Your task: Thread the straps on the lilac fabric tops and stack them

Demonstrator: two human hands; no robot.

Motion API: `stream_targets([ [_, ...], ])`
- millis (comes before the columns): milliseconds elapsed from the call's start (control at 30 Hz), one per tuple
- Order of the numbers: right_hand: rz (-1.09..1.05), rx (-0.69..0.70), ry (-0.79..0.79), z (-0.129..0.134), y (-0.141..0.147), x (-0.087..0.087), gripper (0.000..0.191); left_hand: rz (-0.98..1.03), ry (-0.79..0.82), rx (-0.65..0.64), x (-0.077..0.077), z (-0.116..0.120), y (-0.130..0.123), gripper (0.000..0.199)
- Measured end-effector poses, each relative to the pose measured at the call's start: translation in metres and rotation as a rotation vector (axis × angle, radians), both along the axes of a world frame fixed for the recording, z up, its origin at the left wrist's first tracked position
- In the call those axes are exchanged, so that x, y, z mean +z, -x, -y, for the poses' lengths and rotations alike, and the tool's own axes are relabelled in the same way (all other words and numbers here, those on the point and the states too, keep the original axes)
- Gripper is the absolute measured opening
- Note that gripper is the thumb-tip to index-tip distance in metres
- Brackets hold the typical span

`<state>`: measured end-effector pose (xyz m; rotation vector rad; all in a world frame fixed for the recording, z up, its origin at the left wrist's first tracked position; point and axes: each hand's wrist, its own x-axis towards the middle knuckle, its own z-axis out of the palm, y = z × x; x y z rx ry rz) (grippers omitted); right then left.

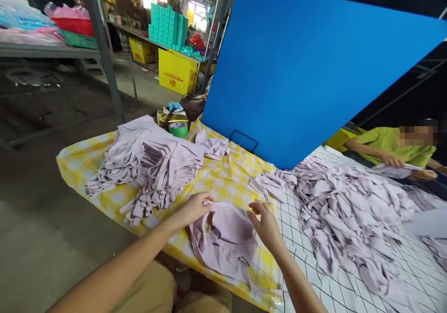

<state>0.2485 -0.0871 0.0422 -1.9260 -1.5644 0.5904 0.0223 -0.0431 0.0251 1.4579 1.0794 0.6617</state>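
Observation:
A pale lilac strappy garment (232, 227) lies partly bunched over the front of the yellow checked cloth. My left hand (195, 208) pinches its upper left edge between thumb and fingers. Close to the garment's upper right edge is my right hand (267, 224), its thumb and bent fingers apart and no cloth visible between them. Left of my hands, a thick stack of the same lilac garments (157, 150) has its straps hanging toward me. Single crumpled lilac pieces (213, 145) lie behind it, with more (270, 185) beyond my right hand.
A big loose heap of lilac garments (342, 206) covers the white grid-lined cloth (296, 257) on the right. A tall blue board (289, 66) leans over the table's back. Green tape (178, 129) stands behind the stack. A person in a green shirt (384, 145) handles lilac cloth at far right.

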Motion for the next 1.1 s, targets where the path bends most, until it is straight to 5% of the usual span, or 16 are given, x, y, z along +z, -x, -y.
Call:
stream_targets([
  [167, 0.184, 0.203, -0.114, 0.011, 0.026, -0.016, 0.021, -0.019, -0.089, -0.023, -0.007, 0.0, 0.012, 0.03],
  [300, 0.288, 0.132, -0.109, 0.002, 0.027, -0.031, 0.031, -0.108, -0.186, -0.025, -0.004, 0.006, 0.02, 0.04],
  [400, 0.221, 0.092, -0.057, -0.005, 0.021, -0.037, 0.017, -0.193, -0.267, 0.008, -0.009, 0.012, 0.025, 0.048],
  [467, 0.179, 0.104, -0.041, -0.006, 0.019, -0.036, 0.006, -0.222, -0.301, 0.026, -0.016, 0.016, 0.028, 0.052],
  [633, 0.043, 0.145, 0.026, 0.003, 0.019, -0.022, 0.019, -0.301, -0.379, 0.068, -0.031, 0.024, 0.034, 0.044],
  [833, 0.043, 0.04, -0.051, 0.019, 0.023, -0.009, 0.017, -0.419, -0.459, 0.007, -0.036, 0.033, 0.036, 0.059],
  [1100, 0.305, 0.232, -0.026, 0.059, 0.074, -0.033, 0.013, -0.44, -0.453, -0.127, -0.032, 0.032, 0.033, 0.051],
])
